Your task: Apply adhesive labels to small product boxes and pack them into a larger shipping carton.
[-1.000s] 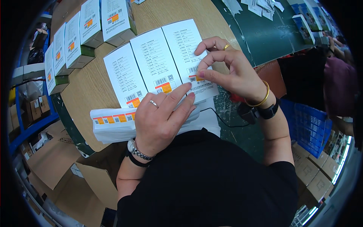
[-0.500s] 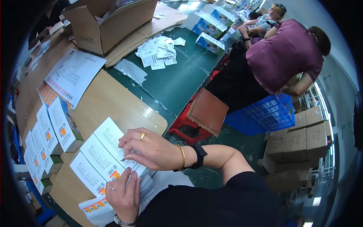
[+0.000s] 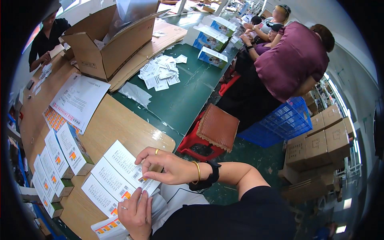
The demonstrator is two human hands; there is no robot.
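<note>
Three white leaflets [image 3: 112, 176] with printed tables and orange marks lie side by side on the wooden table [image 3: 116, 128] near its front edge. My right hand [image 3: 164, 166], with a gold ring and bracelet, pinches something small at the lower edge of the rightmost leaflet. My left hand [image 3: 136, 214] lies flat on the sheets just below, pressing them down. A sheet of orange stickers [image 3: 106, 228] pokes out under that hand.
Several small white boxes [image 3: 60, 156] stand in a row at my left. Farther off lie large printed sheets [image 3: 78, 100], an open cardboard carton [image 3: 108, 44] and a heap of paper slips [image 3: 160, 72] on the green table. A red stool with brown cushion [image 3: 212, 132], a blue crate [image 3: 284, 120] and seated people [image 3: 288, 64] are at right.
The view has swung up and to the right, from straight down at the leaflets to the room beyond. My hands have stayed on the leaflets, the right still pinching at the rightmost one.
</note>
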